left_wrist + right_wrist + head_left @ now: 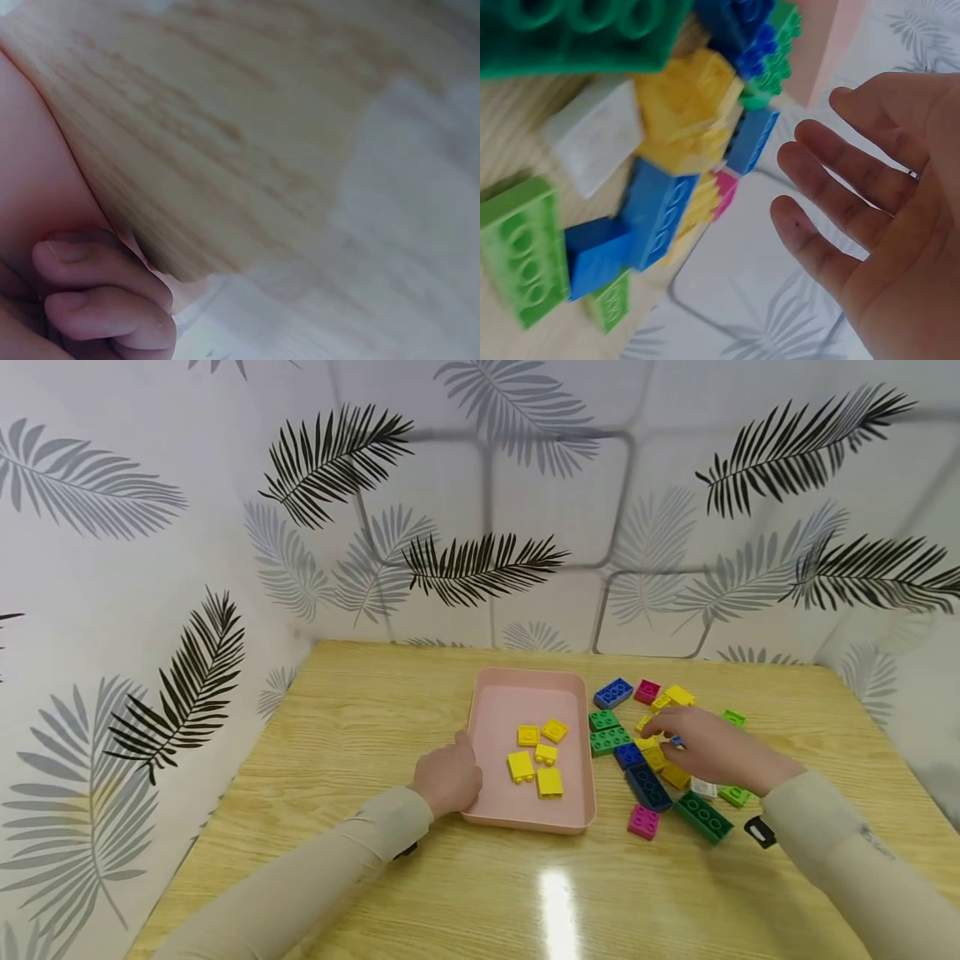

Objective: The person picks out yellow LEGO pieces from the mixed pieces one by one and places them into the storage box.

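A pink tray point(510, 706) holds several yellow bricks point(550, 783) on its floor. At the tray's left wall, my left hand point(447, 777) grips the rim; the left wrist view shows curled fingers point(112, 300) against the pink side. My right hand point(701, 747) is over the pile of loose toy bricks to the right of the tray. Its fingers are spread and slightly bent in the right wrist view, with nothing between them. Closest to that hand are yellow bricks point(682, 109) and a blue brick point(656, 210); the hand hides part of the pile in the head view.
Green bricks point(611, 742) lie along the tray's right wall. Nearer the front are a dark green brick point(703, 817) and a magenta brick point(643, 822). A blue brick point(613, 693) sits farther back. The patterned wall point(540, 610) borders the wooden table point(367, 693).
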A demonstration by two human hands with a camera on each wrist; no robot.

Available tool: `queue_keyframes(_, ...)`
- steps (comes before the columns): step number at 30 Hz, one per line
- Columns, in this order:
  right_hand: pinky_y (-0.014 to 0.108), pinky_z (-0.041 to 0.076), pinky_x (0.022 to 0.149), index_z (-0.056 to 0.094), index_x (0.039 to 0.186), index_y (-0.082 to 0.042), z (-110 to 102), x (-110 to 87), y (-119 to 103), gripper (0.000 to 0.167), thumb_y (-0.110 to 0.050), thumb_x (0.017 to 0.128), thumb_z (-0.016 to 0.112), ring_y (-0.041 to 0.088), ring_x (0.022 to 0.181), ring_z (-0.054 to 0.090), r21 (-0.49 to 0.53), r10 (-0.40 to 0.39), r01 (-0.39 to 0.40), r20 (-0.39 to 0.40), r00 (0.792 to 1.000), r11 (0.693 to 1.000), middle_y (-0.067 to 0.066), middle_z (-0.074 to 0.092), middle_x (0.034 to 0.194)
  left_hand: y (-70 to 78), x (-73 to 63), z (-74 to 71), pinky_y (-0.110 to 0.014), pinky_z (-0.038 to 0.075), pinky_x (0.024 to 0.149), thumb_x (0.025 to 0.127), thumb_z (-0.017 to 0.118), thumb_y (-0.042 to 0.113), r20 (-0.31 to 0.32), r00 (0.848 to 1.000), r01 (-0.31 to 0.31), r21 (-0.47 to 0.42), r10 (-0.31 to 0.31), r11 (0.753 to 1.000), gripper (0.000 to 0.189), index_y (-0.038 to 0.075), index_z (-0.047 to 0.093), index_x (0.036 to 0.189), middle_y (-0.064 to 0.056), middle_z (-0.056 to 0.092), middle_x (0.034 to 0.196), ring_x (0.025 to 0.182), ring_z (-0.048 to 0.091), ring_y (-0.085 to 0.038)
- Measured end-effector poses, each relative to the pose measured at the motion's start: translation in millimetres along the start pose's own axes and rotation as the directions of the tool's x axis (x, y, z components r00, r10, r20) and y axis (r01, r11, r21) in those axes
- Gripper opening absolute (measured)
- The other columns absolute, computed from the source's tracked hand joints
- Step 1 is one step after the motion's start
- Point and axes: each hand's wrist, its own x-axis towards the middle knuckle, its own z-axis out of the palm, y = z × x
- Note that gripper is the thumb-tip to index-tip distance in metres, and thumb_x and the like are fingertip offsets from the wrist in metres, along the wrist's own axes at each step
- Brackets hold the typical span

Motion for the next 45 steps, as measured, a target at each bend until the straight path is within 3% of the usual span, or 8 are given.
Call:
queue_keyframes(8, 0.048, 0.056, 0.086, 0.070, 0.119, -0.005, 8.5, -15.4, 20.9, 0.035, 0.006, 0.086, 0.065, 0.030, 0.101, 0.068, -0.027, -0.007, 0.008, 0.025, 1.000, 1.000, 0.012, 0.069, 0.116, 1.0, -2.5, -2.0, -0.031, 0.043, 0.050, 0.102, 0.049, 0.025, 0.008, 1.000, 0.009, -0.001, -0.009, 1.000, 0.064, -0.006, 0.026, 0.154, -0.007, 0.060, 0.071, 0.057, 0.057, -0.019)
queue_keyframes(18, 0.050, 0.055, 0.090, 0.070, 0.119, -0.005, 20.1, -16.2, 30.6, 0.043, 0.014, 0.082, 0.064, 0.035, 0.107, 0.066, -0.044, 0.022, -0.019, 0.064, 0.998, 0.999, 0.015, 0.067, 0.118, 1.7, -3.0, 0.1, -0.032, 0.044, 0.050, 0.102, 0.050, 0.025, -0.012, 1.000, -0.006, 0.032, 0.006, 0.999, 0.064, -0.007, 0.028, 0.152, -0.007, 0.060, 0.069, 0.056, 0.056, -0.020)
queue_keyframes(26, 0.053, 0.053, 0.092, 0.073, 0.114, -0.009, 23.2, -15.5, 29.9, 0.034, 0.007, 0.085, 0.072, 0.032, 0.104, 0.065, -0.064, 0.050, -0.045, 0.067, 0.997, 0.997, 0.012, 0.065, 0.114, 2.1, -3.2, -0.9, -0.032, 0.044, 0.051, 0.101, 0.049, 0.024, 0.005, 1.000, 0.004, 0.012, -0.004, 1.000, 0.065, -0.007, 0.025, 0.154, -0.007, 0.060, 0.072, 0.058, 0.058, -0.020)
queue_keyframes(32, 0.047, 0.056, 0.087, 0.073, 0.112, -0.007, 22.3, -16.1, 29.7, 0.029, 0.005, 0.086, 0.072, 0.025, 0.097, 0.065, -0.051, 0.035, -0.032, 0.061, 0.998, 0.998, 0.008, 0.065, 0.108, 1.6, -2.7, -1.0, -0.031, 0.044, 0.051, 0.101, 0.049, 0.023, 0.003, 1.000, -0.004, 0.005, 0.004, 1.000, 0.065, -0.007, 0.026, 0.154, -0.007, 0.060, 0.071, 0.057, 0.057, -0.020)
queue_keyframes(38, 0.044, 0.058, 0.084, 0.072, 0.113, -0.005, 14.7, -16.7, 25.3, 0.032, 0.009, 0.084, 0.068, 0.026, 0.097, 0.066, -0.051, -0.010, 0.012, 0.030, 0.999, 0.999, 0.009, 0.066, 0.109, 0.1, -2.5, -1.5, -0.032, 0.044, 0.051, 0.100, 0.046, 0.021, -0.002, 1.000, -0.012, -0.015, 0.012, 1.000, 0.064, -0.009, 0.026, 0.153, -0.006, 0.060, 0.070, 0.056, 0.056, -0.019)
queue_keyframes(45, 0.044, 0.058, 0.082, 0.072, 0.115, -0.006, 5.3, -10.1, 14.1, 0.031, 0.002, 0.085, 0.071, 0.025, 0.096, 0.066, -0.059, -0.021, 0.021, -0.008, 1.000, 0.998, 0.008, 0.067, 0.111, 0.1, -3.6, -2.4, -0.031, 0.042, 0.049, 0.101, 0.047, 0.022, -0.002, 1.000, -0.013, -0.013, 0.013, 1.000, 0.064, -0.009, 0.026, 0.153, -0.006, 0.060, 0.067, 0.053, 0.055, -0.019)
